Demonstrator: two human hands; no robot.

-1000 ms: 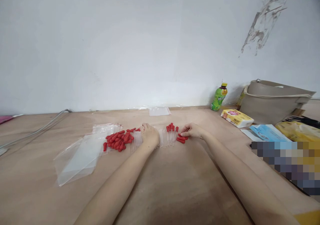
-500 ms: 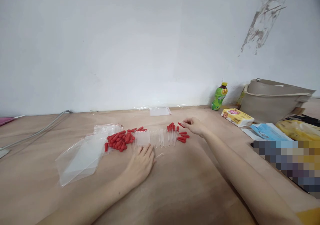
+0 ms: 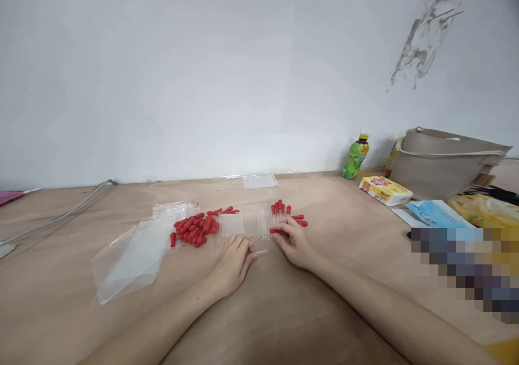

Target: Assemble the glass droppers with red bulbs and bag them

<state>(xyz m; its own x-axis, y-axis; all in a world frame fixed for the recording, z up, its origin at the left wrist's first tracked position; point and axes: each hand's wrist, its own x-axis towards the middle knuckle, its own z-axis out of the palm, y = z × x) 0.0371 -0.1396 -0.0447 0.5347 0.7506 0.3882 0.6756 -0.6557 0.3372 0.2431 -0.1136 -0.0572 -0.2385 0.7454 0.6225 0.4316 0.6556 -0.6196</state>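
Observation:
My left hand (image 3: 235,262) pinches a clear thin tube (image 3: 261,253), whose end points right toward my other hand. Between the fingertips of my right hand (image 3: 295,243) is a red rubber bulb (image 3: 277,231). Beyond both hands lies a row of clear tubes (image 3: 251,223) side by side. At the row's right end, several tubes carry red bulbs (image 3: 279,207), and more loose red bulbs (image 3: 300,220) lie beside them, partly behind my right hand. A pile of red bulbs (image 3: 194,229) sits to the left of the row.
Clear plastic bags (image 3: 133,257) lie on the left, near a grey cable (image 3: 77,211). A small white bag (image 3: 259,181) is by the wall. On the right are a green bottle (image 3: 356,158), a yellow tissue pack (image 3: 385,190), a grey bag (image 3: 441,162) and blue packaging (image 3: 440,213).
My right hand has come left and nearer with a red bulb. My left hand has closed on a tube, which was lying beside it on the table.

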